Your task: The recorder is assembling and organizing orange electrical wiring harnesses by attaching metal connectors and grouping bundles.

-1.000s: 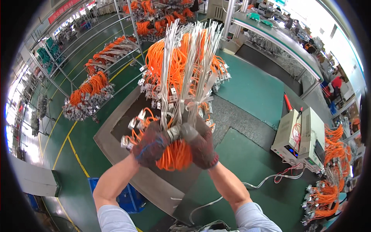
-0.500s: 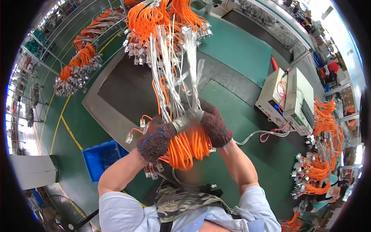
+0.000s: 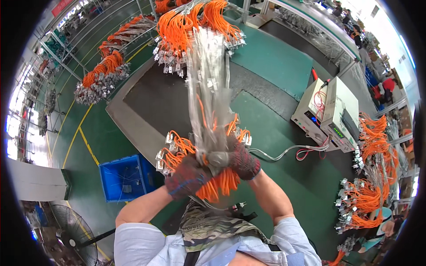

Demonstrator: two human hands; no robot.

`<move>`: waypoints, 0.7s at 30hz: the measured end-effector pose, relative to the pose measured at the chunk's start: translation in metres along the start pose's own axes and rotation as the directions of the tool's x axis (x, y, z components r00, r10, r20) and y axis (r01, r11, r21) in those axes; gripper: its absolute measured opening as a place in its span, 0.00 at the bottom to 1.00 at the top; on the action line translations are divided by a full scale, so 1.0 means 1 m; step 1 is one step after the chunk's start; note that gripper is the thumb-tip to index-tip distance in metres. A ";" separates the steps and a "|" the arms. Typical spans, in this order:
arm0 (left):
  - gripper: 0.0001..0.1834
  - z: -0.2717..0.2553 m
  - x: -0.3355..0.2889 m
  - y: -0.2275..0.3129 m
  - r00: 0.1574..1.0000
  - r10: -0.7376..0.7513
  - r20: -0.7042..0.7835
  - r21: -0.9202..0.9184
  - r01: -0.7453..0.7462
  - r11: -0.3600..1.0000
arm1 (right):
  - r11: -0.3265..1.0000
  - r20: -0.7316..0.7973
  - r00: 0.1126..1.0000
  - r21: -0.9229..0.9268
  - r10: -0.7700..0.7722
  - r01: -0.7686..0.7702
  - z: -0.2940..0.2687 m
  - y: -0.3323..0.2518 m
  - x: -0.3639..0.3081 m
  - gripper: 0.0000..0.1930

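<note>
My two hands, in dark red-and-grey knit gloves, meet around one bundle of orange cables (image 3: 220, 185) over the near part of the worktable. Closed at the left of the bundle is my left hand (image 3: 188, 176); my right hand (image 3: 243, 163) grips it from the right, its grey-covered fingers wrapped across. Orange loops hang below my hands. Long silvery-white strands (image 3: 207, 97), blurred by motion, stretch away from my grip toward the far pile. Orange cable ends with metal-and-white connectors (image 3: 167, 155) fan out beside my left hand, and more lie beyond my right.
A heap of orange cables (image 3: 175, 33) with connectors lies at the table's far end. Two beige bench instruments (image 3: 341, 116) with leads stand at the right. On the left are a blue bin (image 3: 104, 179), a fan (image 3: 73, 232) and a rack of cables (image 3: 95, 77). More cables hang at far right.
My hands have drawn together around the bundle and moved slightly nearer to me. The silvery strands have gathered into one blurred mass, and more connector ends show on both sides.
</note>
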State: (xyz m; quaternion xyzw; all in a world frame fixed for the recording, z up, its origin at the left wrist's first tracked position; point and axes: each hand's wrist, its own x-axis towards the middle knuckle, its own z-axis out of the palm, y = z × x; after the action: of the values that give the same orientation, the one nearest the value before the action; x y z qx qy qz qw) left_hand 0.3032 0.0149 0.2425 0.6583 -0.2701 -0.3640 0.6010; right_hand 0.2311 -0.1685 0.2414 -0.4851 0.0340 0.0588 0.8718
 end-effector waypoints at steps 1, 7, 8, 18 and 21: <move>0.23 0.004 -0.002 -0.004 0.996 0.014 0.085 0.087 -0.022 0.996 | 1.000 0.029 1.000 -0.005 0.007 -0.007 -0.001 -0.004 -0.003 0.35; 0.26 0.025 -0.013 0.018 0.917 0.192 0.348 0.450 -0.344 0.824 | 0.992 0.060 0.990 0.018 0.126 -0.128 -0.006 -0.030 -0.026 0.33; 0.28 0.022 -0.014 0.013 0.927 0.116 0.356 0.390 -0.260 0.883 | 0.993 0.085 0.990 0.037 0.112 -0.115 -0.011 -0.019 -0.021 0.33; 0.35 -0.043 0.002 -0.028 0.892 -0.157 0.423 -0.606 0.408 0.683 | 0.984 -0.043 0.986 0.079 0.162 -0.158 -0.017 -0.004 -0.009 0.30; 0.19 -0.104 0.059 -0.035 0.872 -0.177 0.456 -0.021 0.210 0.978 | 0.969 -0.062 0.987 0.207 0.150 -0.134 -0.020 -0.007 -0.004 0.27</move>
State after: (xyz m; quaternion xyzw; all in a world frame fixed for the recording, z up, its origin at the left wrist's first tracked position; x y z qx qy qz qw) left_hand 0.4187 0.0346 0.2006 0.5580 -0.3221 -0.5744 0.5049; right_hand 0.2279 -0.1900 0.2375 -0.3923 0.1084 0.0986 0.9081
